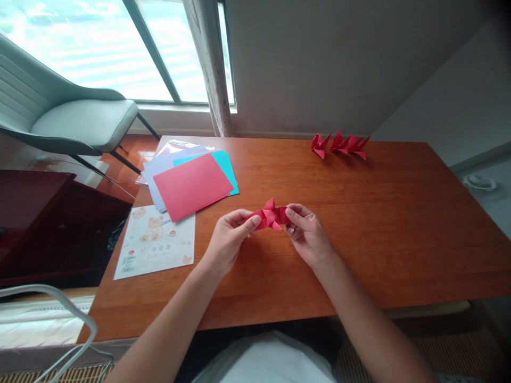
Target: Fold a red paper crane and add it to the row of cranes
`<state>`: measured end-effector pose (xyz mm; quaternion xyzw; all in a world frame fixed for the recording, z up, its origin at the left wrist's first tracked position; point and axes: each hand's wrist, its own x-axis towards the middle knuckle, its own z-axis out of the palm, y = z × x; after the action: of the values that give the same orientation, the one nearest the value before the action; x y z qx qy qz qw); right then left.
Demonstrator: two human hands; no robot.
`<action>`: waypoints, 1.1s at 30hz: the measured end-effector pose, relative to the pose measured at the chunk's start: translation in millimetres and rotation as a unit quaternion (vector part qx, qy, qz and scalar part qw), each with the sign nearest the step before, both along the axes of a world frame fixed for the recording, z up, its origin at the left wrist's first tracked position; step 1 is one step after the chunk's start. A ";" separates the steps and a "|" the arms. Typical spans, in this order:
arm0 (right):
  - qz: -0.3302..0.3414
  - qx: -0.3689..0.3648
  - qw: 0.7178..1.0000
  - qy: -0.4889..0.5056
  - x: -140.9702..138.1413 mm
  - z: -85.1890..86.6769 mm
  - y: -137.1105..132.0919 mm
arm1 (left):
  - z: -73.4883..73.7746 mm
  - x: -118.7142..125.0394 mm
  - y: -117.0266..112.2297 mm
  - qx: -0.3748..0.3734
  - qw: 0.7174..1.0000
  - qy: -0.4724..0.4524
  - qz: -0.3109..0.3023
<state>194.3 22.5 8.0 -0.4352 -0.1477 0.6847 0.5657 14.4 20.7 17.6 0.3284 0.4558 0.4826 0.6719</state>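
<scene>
Between my two hands is a red origami crane (270, 215), held above the wooden table with its wings pulled out to the sides. My left hand (231, 234) pinches the wing on the left between thumb and fingers. The opposite wing is pinched by my right hand (308, 234). One folded point sticks up from the middle and another points down toward me. The wing tips are partly hidden by my fingers.
Three finished-looking red paper cranes (339, 144) stand in a row at the table's (379, 229) far edge. On the left lie red sheets (194, 186) over blue sheets (232, 173), beside a bear-printed paper (155, 242). A chair (83, 122) stands beyond the left edge.
</scene>
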 end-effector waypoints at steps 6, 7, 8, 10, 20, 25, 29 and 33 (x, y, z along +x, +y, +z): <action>0.046 0.025 0.998 -0.034 5.7 2.0 -0.5 | 2.3 -6.8 1.5 -0.029 0.998 -0.013 -0.053; 0.056 0.024 0.998 -0.035 6.8 2.3 -0.4 | 3.0 -7.7 1.9 -0.033 0.997 -0.020 -0.062; 0.063 0.021 0.997 -0.033 7.6 2.7 -0.2 | 3.6 -8.3 2.4 -0.037 0.997 -0.025 -0.070; 0.067 0.014 0.997 -0.027 8.2 3.9 0.1 | 4.6 -8.7 3.5 -0.042 0.996 -0.030 -0.076; 0.098 0.063 0.989 -0.091 4.8 4.7 -0.8 | 8.9 -4.2 2.4 -0.061 0.997 -0.014 -0.039; 0.087 0.076 0.987 -0.110 7.1 4.2 -0.3 | 9.7 -5.2 2.1 -0.042 0.998 0.008 -0.044; 0.110 0.069 0.988 -0.082 10.5 5.2 -0.6 | 9.2 -8.4 2.5 -0.044 0.997 -0.028 -0.055; 0.105 0.031 0.994 -0.009 13.3 4.4 -0.2 | 9.3 -9.8 2.2 -0.039 0.998 -0.023 -0.051</action>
<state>207.6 22.3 12.4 -0.4058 -0.2183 0.7315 0.5026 4.6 22.9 27.0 0.3138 0.4416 0.4369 0.7181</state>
